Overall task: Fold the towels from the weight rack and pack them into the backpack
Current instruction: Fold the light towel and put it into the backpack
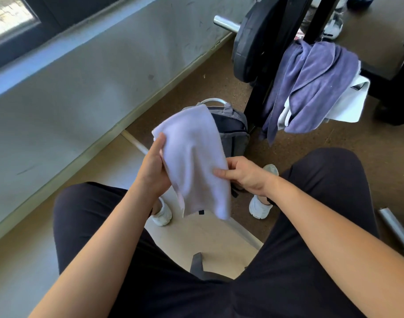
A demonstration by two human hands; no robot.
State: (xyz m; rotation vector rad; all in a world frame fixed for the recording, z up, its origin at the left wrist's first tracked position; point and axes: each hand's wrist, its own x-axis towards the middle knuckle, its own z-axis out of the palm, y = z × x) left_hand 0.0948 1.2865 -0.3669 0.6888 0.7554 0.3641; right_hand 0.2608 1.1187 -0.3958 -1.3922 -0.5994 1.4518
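A pale lilac towel [194,157], folded into a long strip, hangs in the air between my knees. My left hand [153,166] grips its left edge with the thumb on top. My right hand [244,174] pinches its right edge. Behind the towel a grey backpack [233,131] stands on the floor, partly hidden by it. On the black weight rack [288,42] at the upper right a purple towel [311,83] is draped over a white towel [350,104].
Black weight plates [253,44] on a steel bar sit on the rack. A grey wall [81,72] runs along the left. My white shoes [259,207] rest on the brown floor. A metal bar [396,228] lies at the right edge.
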